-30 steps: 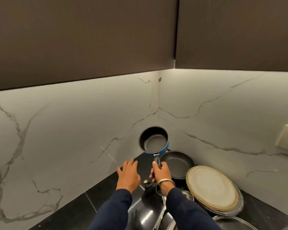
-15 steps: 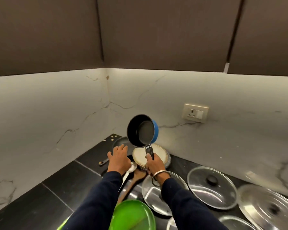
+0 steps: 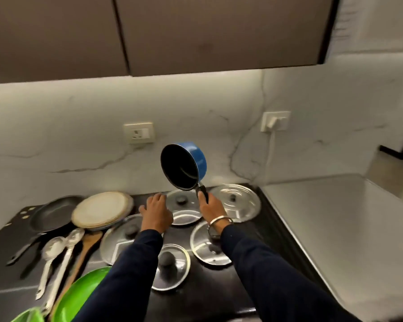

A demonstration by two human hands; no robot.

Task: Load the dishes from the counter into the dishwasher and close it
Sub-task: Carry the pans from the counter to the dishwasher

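Blue pot [image 3: 188, 167] is up in the air, its black handle squeezed tight in the right hand [image 3: 211, 208], while the left hand [image 3: 157, 212] hangs open over the lids [image 3: 236, 202], and lots of dishes wait on the counter [image 3: 219, 296], no dishwasher in sight.

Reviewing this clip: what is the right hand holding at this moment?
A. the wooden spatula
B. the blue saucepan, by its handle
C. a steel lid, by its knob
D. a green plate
B: the right hand grips the black handle of the blue saucepan, which is lifted and tilted above the lids; the left hand hovers open, holding nothing.
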